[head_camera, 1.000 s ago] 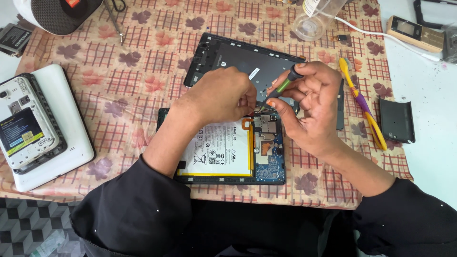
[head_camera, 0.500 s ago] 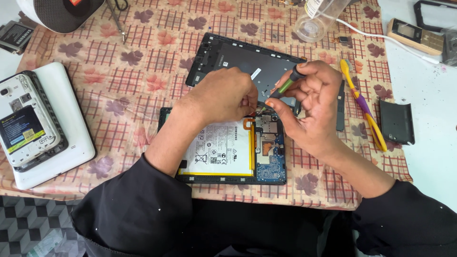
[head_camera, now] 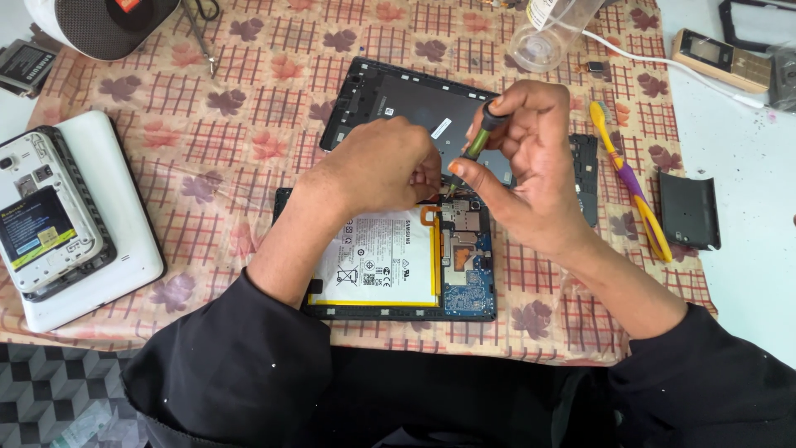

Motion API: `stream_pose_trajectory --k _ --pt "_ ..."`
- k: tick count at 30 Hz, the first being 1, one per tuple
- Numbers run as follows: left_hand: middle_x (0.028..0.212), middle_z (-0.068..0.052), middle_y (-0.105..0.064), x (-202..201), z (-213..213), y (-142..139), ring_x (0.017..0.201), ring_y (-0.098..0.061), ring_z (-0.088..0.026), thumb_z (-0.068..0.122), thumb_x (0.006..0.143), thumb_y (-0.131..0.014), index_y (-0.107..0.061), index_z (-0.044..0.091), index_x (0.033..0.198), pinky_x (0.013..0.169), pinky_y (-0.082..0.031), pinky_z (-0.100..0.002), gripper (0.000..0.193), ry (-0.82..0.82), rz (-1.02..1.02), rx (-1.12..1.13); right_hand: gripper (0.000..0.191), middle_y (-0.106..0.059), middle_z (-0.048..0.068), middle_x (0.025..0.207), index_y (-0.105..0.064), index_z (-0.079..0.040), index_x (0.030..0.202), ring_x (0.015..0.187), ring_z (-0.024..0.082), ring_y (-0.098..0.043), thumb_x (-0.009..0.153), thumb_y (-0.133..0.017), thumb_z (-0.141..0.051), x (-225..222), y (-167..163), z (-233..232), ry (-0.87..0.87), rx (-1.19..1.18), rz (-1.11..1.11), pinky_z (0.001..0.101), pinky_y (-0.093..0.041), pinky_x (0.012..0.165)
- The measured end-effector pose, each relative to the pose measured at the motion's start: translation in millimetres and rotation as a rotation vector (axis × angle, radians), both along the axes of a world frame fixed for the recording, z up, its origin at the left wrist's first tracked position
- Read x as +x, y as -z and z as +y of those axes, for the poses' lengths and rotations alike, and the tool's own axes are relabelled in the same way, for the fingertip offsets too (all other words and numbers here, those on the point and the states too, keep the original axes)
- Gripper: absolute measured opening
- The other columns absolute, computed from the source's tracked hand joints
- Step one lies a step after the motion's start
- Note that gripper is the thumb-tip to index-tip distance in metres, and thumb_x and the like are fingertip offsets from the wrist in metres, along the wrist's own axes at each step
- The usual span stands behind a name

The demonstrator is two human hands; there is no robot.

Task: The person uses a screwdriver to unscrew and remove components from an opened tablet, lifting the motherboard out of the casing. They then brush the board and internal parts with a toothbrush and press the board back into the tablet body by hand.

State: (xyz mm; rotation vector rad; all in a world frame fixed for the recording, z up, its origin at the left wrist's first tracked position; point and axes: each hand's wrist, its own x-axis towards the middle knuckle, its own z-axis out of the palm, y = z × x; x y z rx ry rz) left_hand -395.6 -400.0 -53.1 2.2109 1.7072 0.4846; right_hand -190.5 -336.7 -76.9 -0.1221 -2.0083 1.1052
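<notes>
While the left hand [head_camera: 385, 166] lies knuckles-up across the top edge of the opened tablet [head_camera: 398, 261], its fingers curled together and pressing there, the right hand [head_camera: 531, 178] pinches a screwdriver [head_camera: 482, 134] between thumb and fingertips, which are clamped on its green and black handle. The tool slants down to the left, its tip hidden behind the left hand's fingers near the top of the blue board [head_camera: 466, 261]. The tablet sits open on the cloth [head_camera: 249, 108] at the table's near edge, just in front of the person, its white battery [head_camera: 377, 259] filling the left part and the board running down the right side. Behind it, touching the hands from the far side, lies the dark back cover [head_camera: 398, 104], inner face up. Right of the right hand lie a yellow and purple toothbrush [head_camera: 630, 187] and, further right, a small black cover [head_camera: 688, 209] on the bare table. To the far left an opened white phone [head_camera: 41, 216] rests on a white slab [head_camera: 99, 241]. A clear cup [head_camera: 551, 33] stands at the far edge, and a grey round speaker [head_camera: 104, 23] sits at the top left corner
</notes>
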Motion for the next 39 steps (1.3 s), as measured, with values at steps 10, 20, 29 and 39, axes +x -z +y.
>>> stream_pose_trajectory --k 10,20,29,39 --pt "0.081 -0.005 -0.078 -1.1 2.4 1.7 0.079 -0.076 -0.020 0.010 0.073 -0.078 -0.082 0.013 0.082 0.077 -0.060 -0.036 0.009 -0.005 0.003 -0.013 0.051 -0.058 0.012 0.118 -0.038 -0.009 0.131 0.112 0.015 -0.065 0.098 -0.069 0.013 0.1 0.2 5.4 -0.066 0.029 0.017 0.0280 -0.060 0.094" --pt "0.080 -0.004 -0.078 -1.0 2.6 2.9 0.079 -0.076 -0.020 0.009 0.075 -0.077 -0.082 0.014 0.082 0.077 -0.060 -0.036 0.009 -0.005 0.004 -0.010 0.047 -0.066 0.014 0.113 -0.033 -0.011 0.128 0.109 0.020 -0.070 0.099 -0.063 0.010 -0.2 -13.7 11.5 -0.108 -0.165 -0.031 0.0290 -0.062 0.099" --pt "0.081 -0.005 -0.078 -1.1 2.0 -0.1 0.079 -0.076 -0.020 0.011 0.075 -0.078 -0.082 0.015 0.083 0.077 -0.060 -0.037 0.009 -0.008 0.008 -0.020 0.057 -0.068 0.021 0.119 -0.023 -0.015 0.141 0.118 0.021 -0.070 0.106 -0.059 0.013 1.3 -2.6 13.6 -0.175 -0.010 -0.046 0.0304 -0.061 0.102" --pt "0.082 -0.005 -0.078 0.0 0.3 -1.7 0.079 -0.076 -0.021 0.013 0.077 -0.078 -0.082 0.014 0.084 0.077 -0.060 -0.038 0.008 -0.035 0.007 -0.046 0.074 -0.058 0.022 0.108 -0.025 -0.009 0.133 0.107 0.030 -0.064 0.083 -0.076 0.011 -0.3 -15.7 8.5 -0.028 0.397 -0.117 0.0372 -0.058 0.096"
